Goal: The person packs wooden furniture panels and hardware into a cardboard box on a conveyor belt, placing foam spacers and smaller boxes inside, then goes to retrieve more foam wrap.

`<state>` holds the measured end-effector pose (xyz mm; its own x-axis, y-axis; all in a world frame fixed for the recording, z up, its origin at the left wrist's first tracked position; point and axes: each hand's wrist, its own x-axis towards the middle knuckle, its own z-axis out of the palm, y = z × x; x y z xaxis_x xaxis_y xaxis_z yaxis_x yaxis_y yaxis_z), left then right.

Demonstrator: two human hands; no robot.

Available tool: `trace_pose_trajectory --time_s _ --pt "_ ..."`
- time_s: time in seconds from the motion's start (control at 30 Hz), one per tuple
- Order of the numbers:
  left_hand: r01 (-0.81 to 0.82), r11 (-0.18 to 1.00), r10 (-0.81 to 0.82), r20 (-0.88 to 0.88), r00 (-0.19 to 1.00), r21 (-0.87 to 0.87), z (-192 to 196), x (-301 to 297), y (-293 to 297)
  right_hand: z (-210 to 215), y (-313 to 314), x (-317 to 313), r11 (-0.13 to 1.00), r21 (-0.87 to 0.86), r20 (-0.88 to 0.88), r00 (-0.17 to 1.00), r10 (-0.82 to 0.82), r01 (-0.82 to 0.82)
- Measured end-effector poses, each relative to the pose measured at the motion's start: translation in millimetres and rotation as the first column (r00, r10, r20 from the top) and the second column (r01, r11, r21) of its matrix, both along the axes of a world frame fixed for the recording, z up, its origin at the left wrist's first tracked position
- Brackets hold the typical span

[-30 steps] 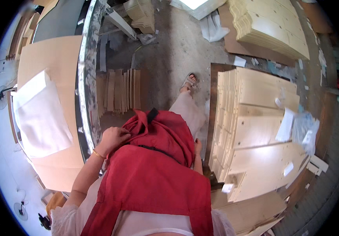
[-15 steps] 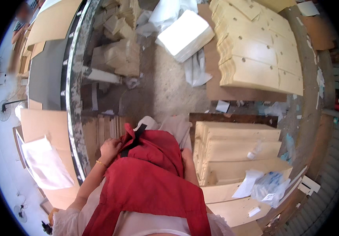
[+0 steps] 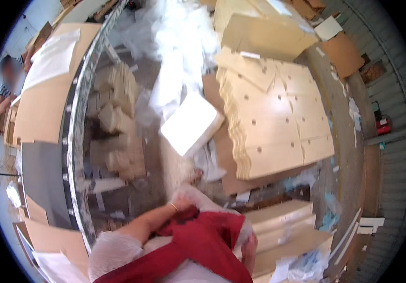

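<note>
My left hand (image 3: 184,206) lies against the upper edge of my red apron (image 3: 203,236), in front of my body. Its fingers are blurred and partly hidden by the cloth, so their grip does not show. Down at my right side hangs my right hand (image 3: 249,244), next to the stacked pale boards (image 3: 278,221). Its fingers are too smeared to read. Ahead of me on the floor, a white block-like stack (image 3: 191,123) rests on crumpled wrapping, and one of my feet shows just before it.
A long metal-edged conveyor or bench (image 3: 73,137) with cardboard sheets runs along my left. Wavy-edged wooden panels (image 3: 278,118) are stacked ahead on the right. White foam wrapping (image 3: 179,47) covers the floor farther on. Another person (image 3: 12,80) stands beyond the bench at far left.
The view has swung, so the panels and white stack appear lower and farther left. My left hand has moved inward across the apron, which now lies bunched. My right hand is lower at my side.
</note>
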<state>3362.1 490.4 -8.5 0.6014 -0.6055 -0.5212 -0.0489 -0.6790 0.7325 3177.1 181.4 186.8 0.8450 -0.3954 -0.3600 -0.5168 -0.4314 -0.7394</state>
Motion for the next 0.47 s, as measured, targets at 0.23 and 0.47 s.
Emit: trace_pose_trajectory --time_s 0.23,0.47 --pt "0.578 0.789 -0.606 0.103 0.789 0.209 23 98 -67 70 24 59 0.631 0.478 -0.458 0.786 -0.414 0.611" --pt "0.546 0.834 -0.51 -0.267 0.818 0.08 169 180 29 2 34 86 0.443 0.616 -0.494 0.757 -0.427 0.652"
